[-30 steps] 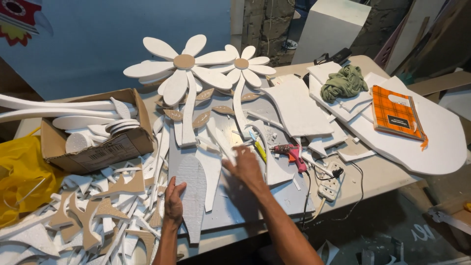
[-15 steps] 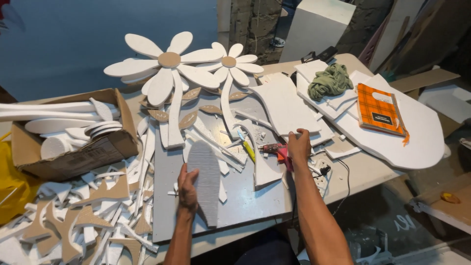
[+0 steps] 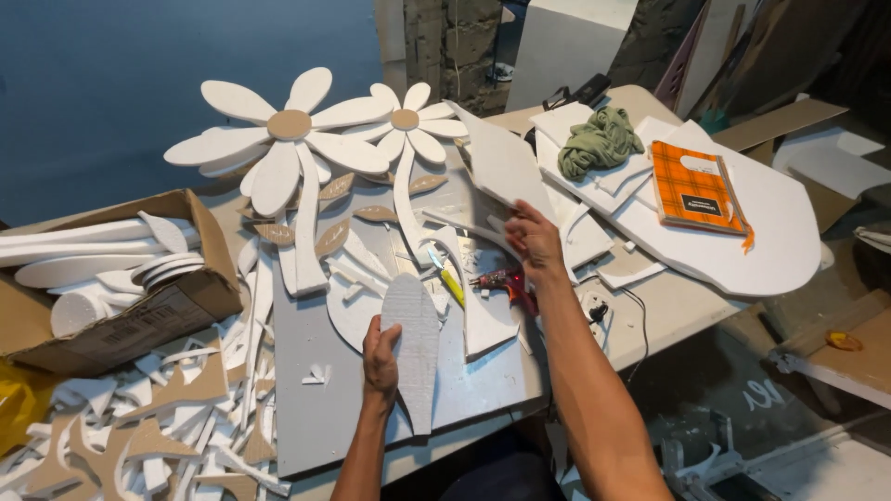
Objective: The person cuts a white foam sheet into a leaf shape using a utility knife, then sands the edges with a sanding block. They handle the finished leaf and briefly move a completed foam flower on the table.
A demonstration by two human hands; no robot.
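Note:
My left hand (image 3: 380, 354) grips the edge of a white foam leaf shape (image 3: 415, 348) lying on a grey board (image 3: 316, 408). My right hand (image 3: 534, 237) lifts a flat white foam sheet (image 3: 502, 160) tilted up off the table. Just below that hand lie a red glue gun (image 3: 502, 279) and a yellow cutter (image 3: 449, 281). Two white foam daisies (image 3: 288, 139) with brown centres lie flat beyond the hands.
A cardboard box (image 3: 111, 306) of foam offcuts stands at left, with several scraps (image 3: 139, 436) piled below it. At right are a big white foam panel (image 3: 742, 232), an orange checked notebook (image 3: 696, 186) and a green cloth (image 3: 599, 139). A power strip (image 3: 594, 311) sits by the table edge.
My right hand rose from the glue gun area and now holds up a white foam sheet. My left hand has closed on the leaf shape.

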